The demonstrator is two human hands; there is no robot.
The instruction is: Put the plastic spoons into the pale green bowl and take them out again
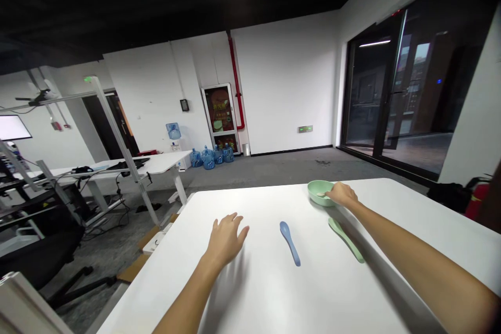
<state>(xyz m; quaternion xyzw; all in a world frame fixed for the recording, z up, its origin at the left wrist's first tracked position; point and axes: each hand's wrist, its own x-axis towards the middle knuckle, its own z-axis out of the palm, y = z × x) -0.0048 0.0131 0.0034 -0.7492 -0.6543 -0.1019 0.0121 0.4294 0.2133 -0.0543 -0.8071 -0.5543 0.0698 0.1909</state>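
Observation:
On the far right of the white table (258, 282) stands a light green bowl (316, 199). My right hand (343, 194) is over its right rim, fingers bent and closed, fingertips inside the bowl. At those fingertips shows a small pale spoon-like thing (321, 194), mostly hidden by the hand. Below the bowl lies a green spoon (346, 240), its head pointing away from me. A blue spoon (289, 242) rests left of it, near the table's middle. My left hand (227, 238) hovers over the left part of the table, fingers spread, holding nothing.
Beyond the table, several blue water bottles (209, 157) stand on the grey floor by the wall. To the left are a second white desk (166, 162), a metal frame (117, 138) and a black chair (43, 255). Glass doors (415, 99) are at right.

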